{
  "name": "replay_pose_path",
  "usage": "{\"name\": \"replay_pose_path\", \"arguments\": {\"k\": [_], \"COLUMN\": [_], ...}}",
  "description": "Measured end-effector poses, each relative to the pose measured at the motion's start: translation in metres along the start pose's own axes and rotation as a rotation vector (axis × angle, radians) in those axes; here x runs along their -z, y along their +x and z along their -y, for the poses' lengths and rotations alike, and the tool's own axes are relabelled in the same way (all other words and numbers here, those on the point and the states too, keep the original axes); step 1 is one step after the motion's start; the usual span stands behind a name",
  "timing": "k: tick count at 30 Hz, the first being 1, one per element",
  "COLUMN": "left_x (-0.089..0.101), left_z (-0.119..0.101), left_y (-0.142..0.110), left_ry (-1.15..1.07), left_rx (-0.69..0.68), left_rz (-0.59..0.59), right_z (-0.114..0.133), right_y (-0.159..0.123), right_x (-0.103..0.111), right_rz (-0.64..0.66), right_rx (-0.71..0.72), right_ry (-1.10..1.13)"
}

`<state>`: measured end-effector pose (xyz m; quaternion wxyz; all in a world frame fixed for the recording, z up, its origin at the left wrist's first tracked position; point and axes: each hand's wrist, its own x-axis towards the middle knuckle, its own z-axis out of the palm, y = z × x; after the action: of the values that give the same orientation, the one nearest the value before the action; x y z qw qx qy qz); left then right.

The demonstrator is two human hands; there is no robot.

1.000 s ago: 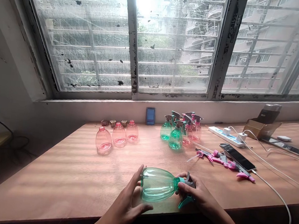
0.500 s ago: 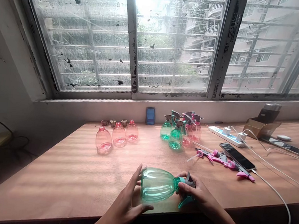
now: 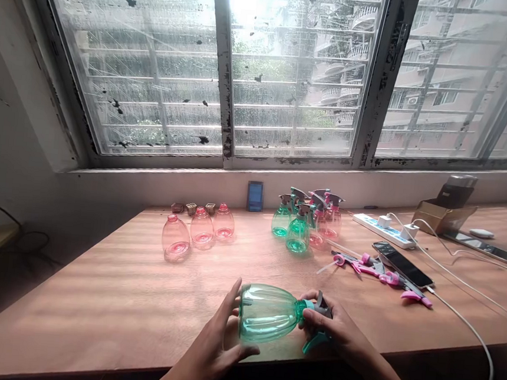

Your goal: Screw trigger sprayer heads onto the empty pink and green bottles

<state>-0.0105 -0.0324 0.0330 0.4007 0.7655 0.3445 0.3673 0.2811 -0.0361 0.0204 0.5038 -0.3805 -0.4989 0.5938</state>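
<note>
A clear green spray bottle lies on its side in the air above the table's front edge, base to the left. My right hand is closed round its neck and grey and teal spray head. At the base end, my left hand has its fingers and thumb spread apart, close to the bottle; whether the palm touches it I cannot tell. Pink and grey spray heads lie loose on the right, beyond my right hand. Three pink bottles without heads stand upright at the back left.
Several green and pink spray bottles with heads stand grouped at the back. A phone on a white cable and a power strip lie to the right. A blue device leans on the wall below the window.
Almost nothing differs. The green bottle has turned slightly about its length, with the reflections on it shifted; both hands stay in place.
</note>
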Motion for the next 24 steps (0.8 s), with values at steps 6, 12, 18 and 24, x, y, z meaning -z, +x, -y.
{"name": "replay_pose_path", "arguments": {"k": [6, 12, 18, 24], "left_x": [0.003, 0.001, 0.002, 0.001], "left_z": [0.000, 0.006, 0.000, -0.004], "left_y": [0.000, 0.002, 0.001, 0.004], "left_ry": [0.077, -0.018, -0.042, 0.021], "left_rx": [0.028, -0.012, 0.037, 0.004], "left_rz": [-0.016, 0.053, 0.024, -0.007], "right_z": [-0.002, -0.002, 0.000, -0.001], "right_y": [0.001, 0.001, 0.001, 0.000], "right_x": [0.001, 0.001, 0.000, -0.001], "right_rz": [-0.010, -0.008, -0.008, -0.019], "right_rx": [0.002, -0.008, -0.008, -0.003], "right_ry": [0.018, 0.025, 0.015, 0.006]}}
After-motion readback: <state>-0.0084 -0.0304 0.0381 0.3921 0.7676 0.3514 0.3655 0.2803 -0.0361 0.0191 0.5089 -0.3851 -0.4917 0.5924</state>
